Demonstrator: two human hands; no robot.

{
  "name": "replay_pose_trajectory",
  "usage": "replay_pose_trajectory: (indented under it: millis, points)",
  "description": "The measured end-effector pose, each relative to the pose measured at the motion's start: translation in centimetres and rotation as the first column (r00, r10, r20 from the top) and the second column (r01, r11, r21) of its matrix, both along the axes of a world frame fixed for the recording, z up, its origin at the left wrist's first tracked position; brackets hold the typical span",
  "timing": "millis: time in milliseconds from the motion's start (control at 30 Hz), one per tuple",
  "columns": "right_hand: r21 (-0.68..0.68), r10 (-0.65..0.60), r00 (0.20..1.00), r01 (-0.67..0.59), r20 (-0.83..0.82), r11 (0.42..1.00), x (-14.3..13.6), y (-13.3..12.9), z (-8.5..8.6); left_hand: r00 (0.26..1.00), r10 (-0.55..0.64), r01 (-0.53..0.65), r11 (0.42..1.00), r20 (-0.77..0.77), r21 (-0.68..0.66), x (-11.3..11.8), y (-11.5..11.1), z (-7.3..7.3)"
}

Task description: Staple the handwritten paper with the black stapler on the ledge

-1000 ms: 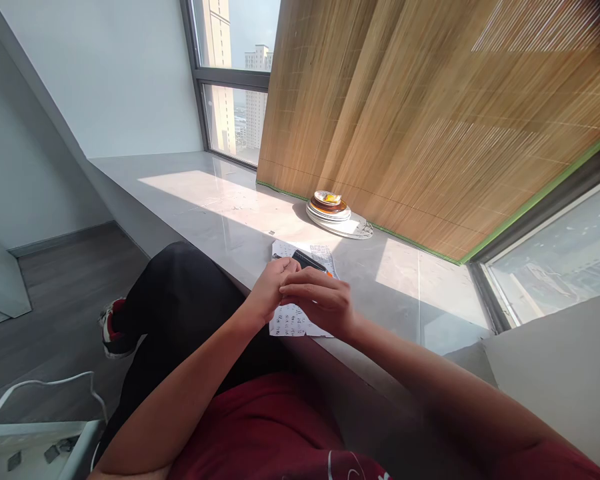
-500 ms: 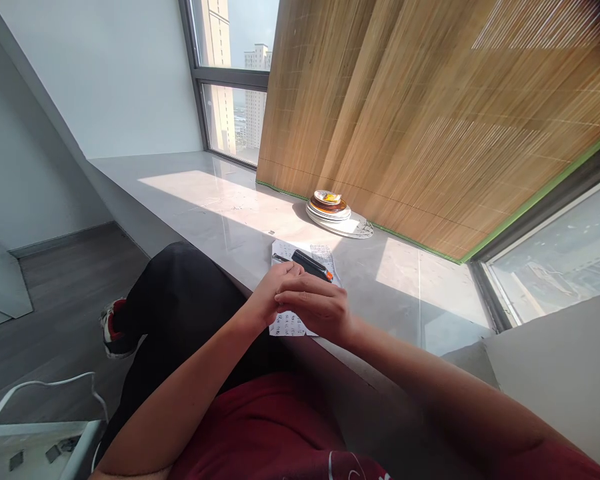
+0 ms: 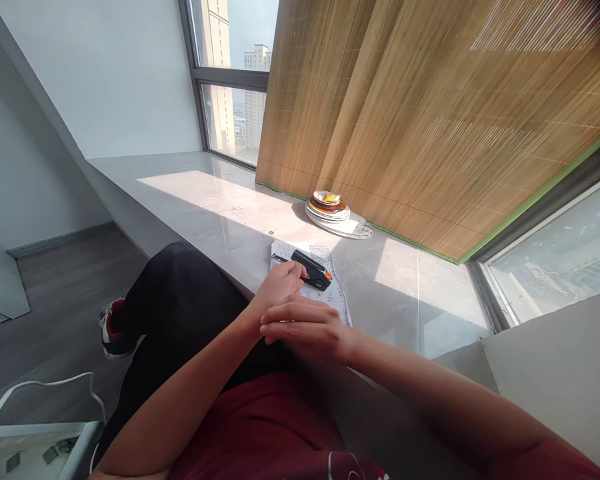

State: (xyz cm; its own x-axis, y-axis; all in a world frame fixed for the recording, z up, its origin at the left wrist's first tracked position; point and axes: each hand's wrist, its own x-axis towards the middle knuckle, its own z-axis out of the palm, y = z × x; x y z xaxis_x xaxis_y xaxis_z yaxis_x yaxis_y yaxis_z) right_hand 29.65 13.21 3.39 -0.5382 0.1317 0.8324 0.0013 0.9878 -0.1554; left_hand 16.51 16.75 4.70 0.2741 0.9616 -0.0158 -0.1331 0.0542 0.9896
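Observation:
My left hand (image 3: 281, 281) is closed, its fingers curled in front of the black stapler (image 3: 321, 278); anything inside the fingers is hidden. Across the left wrist lies my right hand (image 3: 307, 325), palm down, fingers stretched out and close together, with nothing visible in it. The stapler has an orange part at its right end and rests on printed paper (image 3: 337, 293) covered in small characters. Beside the stapler's left end is a slim dark pen (image 3: 279, 258), partly behind my left hand. The hands cover the paper's near part.
A stack of plates (image 3: 329, 212) with a small yellow item on top stands farther back on the grey stone ledge (image 3: 240, 233). Behind it hangs a bamboo blind (image 3: 380, 120). A white cable (image 3: 45, 383) runs at lower left, and my bent knee (image 3: 180, 267) is against the ledge.
My right hand has slid down and back from over the left hand's fingers to the left wrist. More of the stapler and the paper's right side shows. The stapler stays in place.

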Motion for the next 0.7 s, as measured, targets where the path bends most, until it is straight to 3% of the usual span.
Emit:
replay_pose_trajectory:
  millis: [67, 167, 267, 333, 433, 500, 633, 700]
  points:
    - [-0.069, -0.005, 0.996, -0.001, -0.084, 0.998, -0.3, -0.8, 1.0, 1.000, -0.010, 0.010, 1.000, 0.019, -0.021, 0.0, -0.4, 0.4]
    - [-0.186, -0.137, 0.934, 0.079, -0.329, 0.979, 0.2, -0.2, 3.3, 0.992, -0.019, 0.028, 0.997, 0.124, -0.067, 0.1, -1.3, 1.1]
    - [-0.344, -0.319, 0.832, 0.167, -0.454, 0.924, 2.2, 3.3, 5.0, 0.966, -0.066, 0.105, 0.983, 0.250, -0.147, 0.0, -1.9, 1.6]
    - [-0.416, -0.419, 0.790, 0.231, -0.447, 0.880, 4.4, 6.6, 4.9, 0.956, -0.086, 0.137, 0.977, 0.282, -0.166, -0.1, -2.3, 1.8]
    - [-0.534, -0.576, 0.776, 0.383, -0.256, 0.753, 8.3, 11.5, 2.6, 0.952, -0.093, 0.144, 0.977, 0.290, -0.158, -0.1, -2.7, 2.2]
    - [-0.591, -0.677, 0.727, 0.499, -0.112, 0.634, 11.0, 13.8, 0.2, 0.952, -0.096, 0.143, 0.979, 0.289, -0.145, -0.1, -3.0, 2.5]
    - [-0.528, -0.820, 0.518, 0.780, 0.244, 0.336, 15.4, 16.4, -3.9, 0.953, -0.097, 0.138, 0.983, 0.289, -0.124, -0.3, -3.4, 2.7]
    - [-0.472, -0.823, 0.438, 0.848, 0.363, 0.243, 16.7, 17.1, -5.1, 0.955, -0.093, 0.126, 0.987, 0.282, -0.099, -0.3, -3.5, 2.8]
